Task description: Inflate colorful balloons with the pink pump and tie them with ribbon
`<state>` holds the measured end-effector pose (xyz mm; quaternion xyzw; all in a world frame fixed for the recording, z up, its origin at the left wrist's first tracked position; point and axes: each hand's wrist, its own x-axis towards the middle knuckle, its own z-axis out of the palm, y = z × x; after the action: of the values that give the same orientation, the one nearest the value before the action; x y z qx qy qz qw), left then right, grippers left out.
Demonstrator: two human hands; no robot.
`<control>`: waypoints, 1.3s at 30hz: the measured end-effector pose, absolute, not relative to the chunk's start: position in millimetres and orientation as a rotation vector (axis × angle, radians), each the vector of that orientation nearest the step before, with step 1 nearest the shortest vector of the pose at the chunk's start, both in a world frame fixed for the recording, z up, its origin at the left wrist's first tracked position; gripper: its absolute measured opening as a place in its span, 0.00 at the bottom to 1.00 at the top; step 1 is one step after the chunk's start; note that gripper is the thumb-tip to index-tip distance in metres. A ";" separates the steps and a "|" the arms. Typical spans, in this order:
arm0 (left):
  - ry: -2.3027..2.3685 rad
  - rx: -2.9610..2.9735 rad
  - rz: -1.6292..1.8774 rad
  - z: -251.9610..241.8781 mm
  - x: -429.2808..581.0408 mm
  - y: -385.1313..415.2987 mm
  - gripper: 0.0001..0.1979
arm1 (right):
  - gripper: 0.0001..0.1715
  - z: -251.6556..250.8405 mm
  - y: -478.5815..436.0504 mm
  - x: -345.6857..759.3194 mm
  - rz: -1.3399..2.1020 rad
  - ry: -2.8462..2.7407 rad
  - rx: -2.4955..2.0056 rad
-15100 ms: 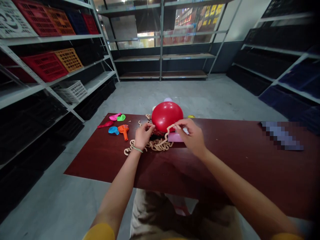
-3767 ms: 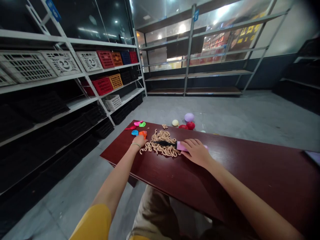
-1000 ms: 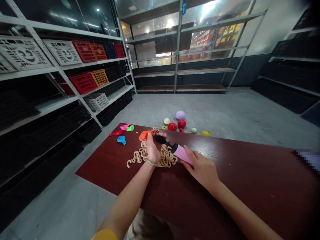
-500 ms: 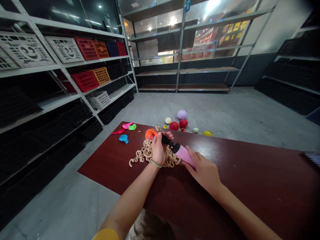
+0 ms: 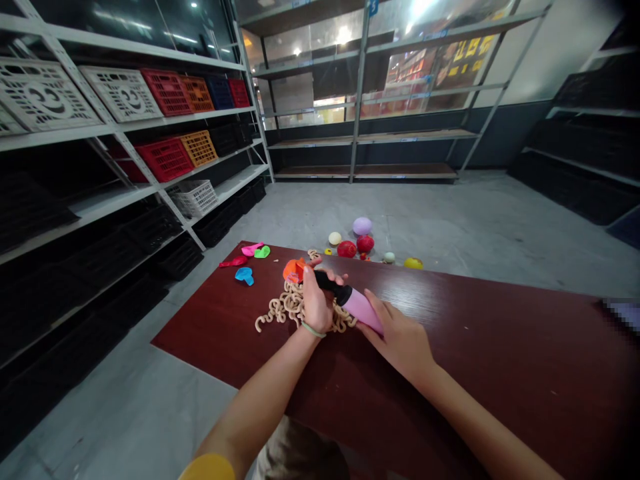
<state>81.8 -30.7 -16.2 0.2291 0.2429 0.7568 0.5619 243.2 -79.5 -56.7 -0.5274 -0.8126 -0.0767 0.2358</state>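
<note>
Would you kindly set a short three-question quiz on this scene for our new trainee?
1. True or false: the right hand holds the pink pump.
2. What colour is the balloon at the fingers of the left hand? A green, B orange, C blue.
3. Fill the gap: the inflated balloons beyond the table lie on the ____.

Key: 1 true; 2 B; 3 floor.
</note>
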 end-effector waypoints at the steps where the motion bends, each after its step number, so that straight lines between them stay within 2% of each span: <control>1: 0.616 0.528 1.810 -16.7 81.9 -29.4 0.18 | 0.35 -57.4 -79.4 242.4 -0.217 -2.240 -1.427; 6: 0.805 0.415 1.974 -17.0 56.7 -11.2 0.14 | 0.26 -57.3 -73.2 250.7 -0.344 -2.349 -1.376; 13: 0.892 0.244 2.167 -11.0 6.9 7.9 0.09 | 0.27 -61.8 -53.7 292.3 -0.486 -2.366 -1.377; 24: 0.708 0.304 2.165 -13.1 27.8 1.9 0.11 | 0.26 -71.1 -66.6 286.4 -0.494 -2.318 -1.407; 33: 0.617 0.373 1.885 -22.8 81.9 -20.6 0.12 | 0.29 -57.4 -73.6 254.9 -0.366 -2.235 -1.429; 39: 0.665 0.292 1.995 -14.7 54.4 -10.9 0.12 | 0.24 -62.4 -66.2 276.9 -0.345 -2.376 -1.267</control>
<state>54.4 -10.9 -14.7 0.1202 0.2735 0.8204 0.4875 276.9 -66.2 -62.4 -0.4562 -0.8554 -0.1242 0.2116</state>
